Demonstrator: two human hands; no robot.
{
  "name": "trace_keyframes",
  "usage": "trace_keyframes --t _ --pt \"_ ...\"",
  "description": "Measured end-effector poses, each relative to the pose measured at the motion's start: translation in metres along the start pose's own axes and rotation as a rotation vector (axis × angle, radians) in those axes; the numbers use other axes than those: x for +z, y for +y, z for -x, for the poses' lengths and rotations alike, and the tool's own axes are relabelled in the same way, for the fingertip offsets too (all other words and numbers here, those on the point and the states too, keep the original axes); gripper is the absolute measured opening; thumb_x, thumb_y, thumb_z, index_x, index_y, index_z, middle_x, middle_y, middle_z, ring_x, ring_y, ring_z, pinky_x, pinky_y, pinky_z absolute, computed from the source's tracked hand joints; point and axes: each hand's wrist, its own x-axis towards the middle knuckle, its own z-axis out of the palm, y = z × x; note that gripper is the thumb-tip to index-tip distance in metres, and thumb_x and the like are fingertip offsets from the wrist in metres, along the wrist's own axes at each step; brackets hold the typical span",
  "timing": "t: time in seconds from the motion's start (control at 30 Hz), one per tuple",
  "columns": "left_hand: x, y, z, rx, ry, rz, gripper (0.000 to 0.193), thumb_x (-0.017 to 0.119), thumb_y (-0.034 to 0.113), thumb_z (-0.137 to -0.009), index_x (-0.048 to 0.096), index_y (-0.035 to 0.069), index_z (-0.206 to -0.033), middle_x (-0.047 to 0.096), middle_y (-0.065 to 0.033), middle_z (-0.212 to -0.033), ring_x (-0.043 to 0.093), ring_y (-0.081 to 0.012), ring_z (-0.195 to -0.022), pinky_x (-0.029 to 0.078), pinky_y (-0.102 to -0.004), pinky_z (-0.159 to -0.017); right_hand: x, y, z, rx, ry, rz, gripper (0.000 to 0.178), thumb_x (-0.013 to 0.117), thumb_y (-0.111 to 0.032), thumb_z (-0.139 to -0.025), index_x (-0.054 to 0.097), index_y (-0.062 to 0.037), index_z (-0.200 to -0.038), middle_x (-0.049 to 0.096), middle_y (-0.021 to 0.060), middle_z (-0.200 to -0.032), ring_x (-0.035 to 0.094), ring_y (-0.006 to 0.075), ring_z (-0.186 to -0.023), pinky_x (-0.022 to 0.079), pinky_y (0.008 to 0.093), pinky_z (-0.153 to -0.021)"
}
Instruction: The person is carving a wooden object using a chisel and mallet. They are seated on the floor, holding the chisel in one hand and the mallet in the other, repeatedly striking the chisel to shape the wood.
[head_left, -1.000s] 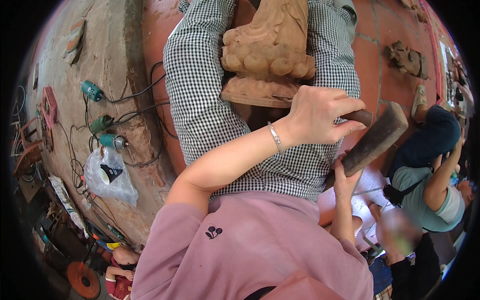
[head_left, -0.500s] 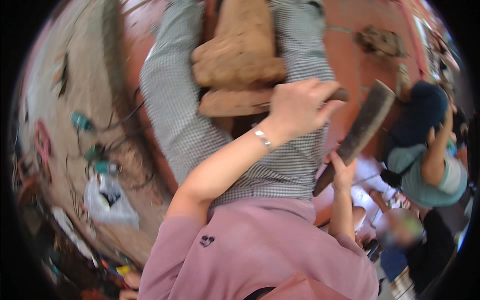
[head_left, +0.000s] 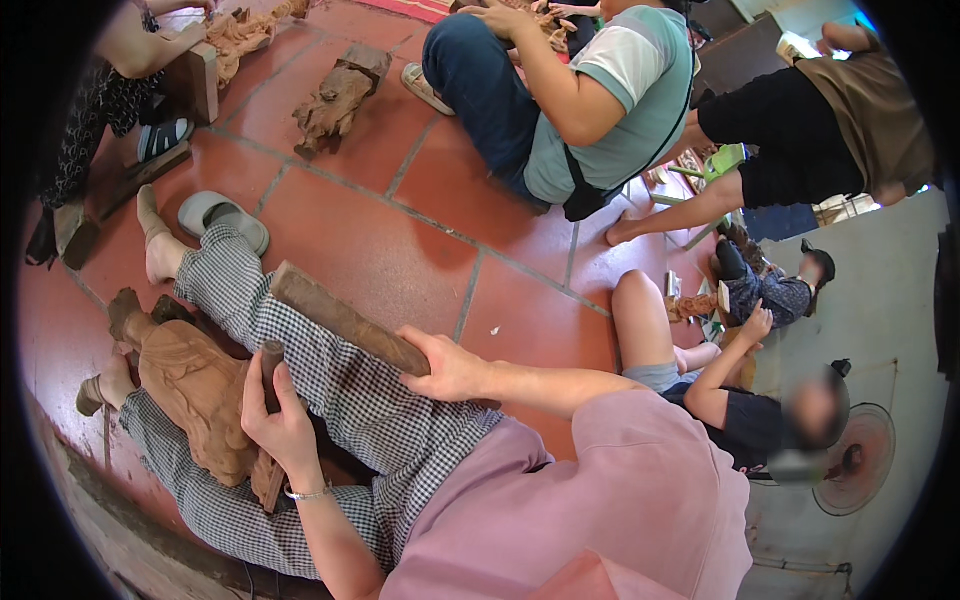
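Between my outstretched legs lies a brown wood carving with folded, robe-like relief. My left hand, a bracelet at its wrist, is closed around a chisel beside the near end of the carving. Only the dark rounded handle shows; the blade is hidden. In my right hand is a long, flat-sided wooden mallet, gripped at its near end. It reaches out over my right thigh, apart from the chisel.
Another carving lies on the red tile floor ahead. A grey slipper sits by my right foot. A person in a teal shirt crouches ahead; others sit or stand at right. A fan is at far right.
The view has swung to the right, bringing in more floor and people. Both hands keep hold of their tools, and the mallet now lies across my right thigh in view.
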Motion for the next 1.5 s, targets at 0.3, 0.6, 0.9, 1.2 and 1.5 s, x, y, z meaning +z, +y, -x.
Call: trace_keyframes --t 0.3,0.6,0.9,1.2,1.5 --pt "-0.019 -0.013 0.014 -0.038 -0.102 0.058 0.027 0.066 0.008 -0.09 0.065 -0.008 -0.113 0.07 -0.0116 -0.091 0.066 -0.0189 -0.082 0.051 -0.029 -0.075 0.011 0.009 0.007 -0.179 0.015 0.135 0.05 0.068 -0.01 -0.077 0.049 -0.0029 -0.123 0.067 0.0196 -0.099 0.066 0.0375 -0.094 0.052 0.0449 -0.077" --pt "-0.024 -0.004 0.023 0.111 -0.117 0.087 0.028 0.07 0.012 -0.086 0.063 -0.008 -0.103 0.061 -0.0079 -0.079 0.057 -0.0167 -0.069 0.045 -0.0268 -0.066 0.012 0.018 0.015 -0.25 0.075 0.256 0.052 0.07 -0.011 -0.074 0.049 -0.0039 -0.121 0.065 0.022 -0.102 0.064 0.0417 -0.096 0.052 0.0468 -0.078" --pt "-0.032 0.009 0.015 0.137 -0.162 0.108 0.026 0.073 0.005 -0.073 0.069 -0.002 -0.098 0.065 -0.0124 -0.077 0.061 -0.0226 -0.063 0.049 -0.0305 -0.059 0.023 0.023 0.018 -0.305 0.172 0.203 0.055 0.074 -0.01 -0.072 0.054 -0.0033 -0.123 0.068 0.0207 -0.101 0.068 0.0376 -0.094 0.055 0.0413 -0.079" --pt "-0.044 0.001 0.014 0.266 -0.218 0.102 0.03 0.078 0.013 -0.073 0.07 0.0 -0.098 0.064 -0.0116 -0.072 0.062 -0.0241 -0.061 0.049 -0.0319 -0.057 0.028 0.029 0.012 -0.348 0.171 0.201 0.046 0.07 -0.003 -0.073 0.054 0.0 -0.116 0.067 0.0213 -0.091 0.071 0.0343 -0.083 0.055 0.0382 -0.072" --pt "-0.039 -0.014 0.03 0.401 -0.167 0.077 0.031 0.079 0.035 -0.075 0.071 0.01 -0.091 0.061 -0.0028 -0.067 0.059 -0.0211 -0.055 0.044 -0.031 -0.048 0.034 0.05 0.027 -0.361 0.157 0.227 0.031 0.068 -0.001 -0.081 0.056 0.0015 -0.109 0.064 0.0091 -0.086 0.062 0.0186 -0.078 0.051 0.0328 -0.072"
